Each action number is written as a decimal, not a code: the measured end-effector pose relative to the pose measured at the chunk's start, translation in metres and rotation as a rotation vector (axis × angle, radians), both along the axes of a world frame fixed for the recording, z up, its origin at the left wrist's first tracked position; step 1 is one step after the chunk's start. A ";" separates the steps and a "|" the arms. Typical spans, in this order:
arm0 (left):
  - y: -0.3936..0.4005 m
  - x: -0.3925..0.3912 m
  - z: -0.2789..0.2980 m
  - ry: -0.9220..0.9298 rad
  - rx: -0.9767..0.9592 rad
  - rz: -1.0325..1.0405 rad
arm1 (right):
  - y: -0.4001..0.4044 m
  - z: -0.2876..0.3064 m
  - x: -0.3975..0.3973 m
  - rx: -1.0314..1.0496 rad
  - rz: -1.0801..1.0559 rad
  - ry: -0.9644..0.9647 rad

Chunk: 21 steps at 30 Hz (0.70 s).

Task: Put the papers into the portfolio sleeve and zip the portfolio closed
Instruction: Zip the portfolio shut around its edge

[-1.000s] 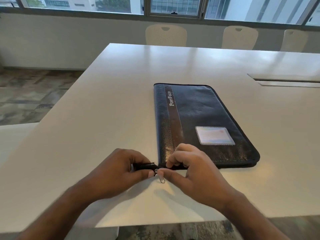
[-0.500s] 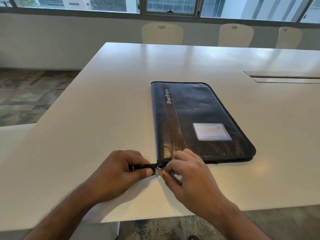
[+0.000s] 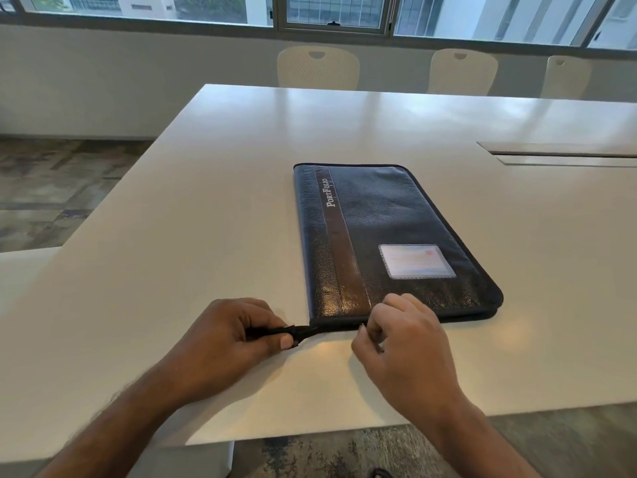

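Now left hand (image 3: 224,343) pinches zipper tail (image 3: 296,332), right hand (image 3: 400,339) grips slider at portfolio (image 3: 386,236) edge, lower centre; slack tail risks jam.

The word "PortFolio" is printed in pale letters along the brown stripe (image 3: 339,236) of the dark portfolio (image 3: 389,215), at its far end, beyond the hands. A card behind the clear window (image 3: 417,261), just beyond the right hand (image 3: 403,343), cannot be read.
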<state>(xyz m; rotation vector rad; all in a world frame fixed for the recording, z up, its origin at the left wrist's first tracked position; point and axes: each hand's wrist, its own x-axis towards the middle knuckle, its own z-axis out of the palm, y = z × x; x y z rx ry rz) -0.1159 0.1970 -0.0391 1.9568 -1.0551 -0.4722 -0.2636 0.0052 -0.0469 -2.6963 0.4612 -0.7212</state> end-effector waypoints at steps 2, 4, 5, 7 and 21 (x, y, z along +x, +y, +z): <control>0.000 0.001 0.000 -0.002 0.003 0.001 | -0.009 -0.001 -0.005 0.019 -0.048 0.001; -0.001 0.003 0.001 -0.010 0.013 0.003 | -0.020 -0.002 -0.010 0.038 -0.095 0.004; -0.002 0.004 0.001 -0.010 0.017 0.003 | -0.025 -0.003 -0.014 0.043 -0.115 0.005; -0.003 0.005 0.002 -0.003 0.029 0.002 | -0.036 -0.004 -0.020 0.055 -0.149 0.002; -0.012 0.004 0.012 -0.081 0.128 0.059 | -0.098 -0.002 -0.057 0.123 -0.402 -0.033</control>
